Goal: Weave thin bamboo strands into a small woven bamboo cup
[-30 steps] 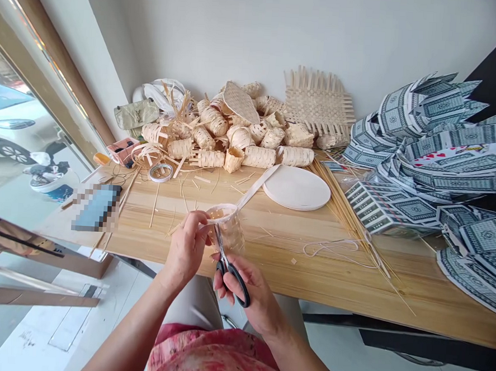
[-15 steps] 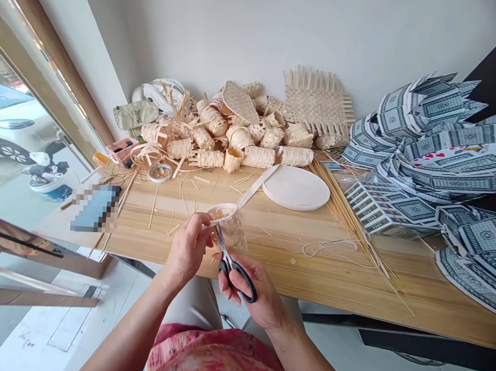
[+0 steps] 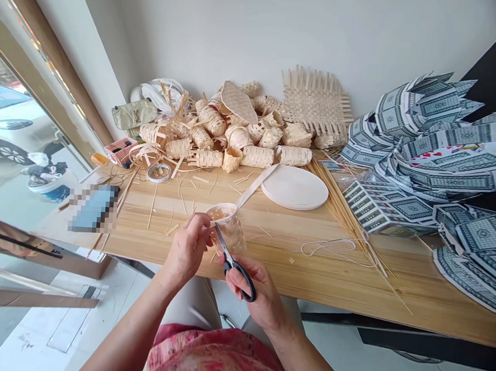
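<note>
My left hand (image 3: 187, 250) pinches the rim of a small woven bamboo basket (image 3: 229, 230) held just above the table's near edge. A pale flat strip (image 3: 254, 188) runs from that rim back to a white round roll (image 3: 295, 188) lying on the wooden table (image 3: 351, 276). My right hand (image 3: 255, 292) grips black-handled scissors (image 3: 231, 262), fingers through the loops. The blades point up and left at the basket's rim, beside my left thumb.
Several finished small baskets (image 3: 234, 134) are heaped at the back, next to a flat woven mat (image 3: 318, 103). Folded playing-card pieces (image 3: 434, 158) fill the right side. A phone (image 3: 93, 207) and tape ring (image 3: 158, 172) lie left; thin sticks (image 3: 351, 214) and loose cord (image 3: 328, 247) lie right of the basket.
The scissors and my right hand have shifted slightly right and tilted, blades staying at the basket's rim. My left hand keeps its pinch on the basket.
</note>
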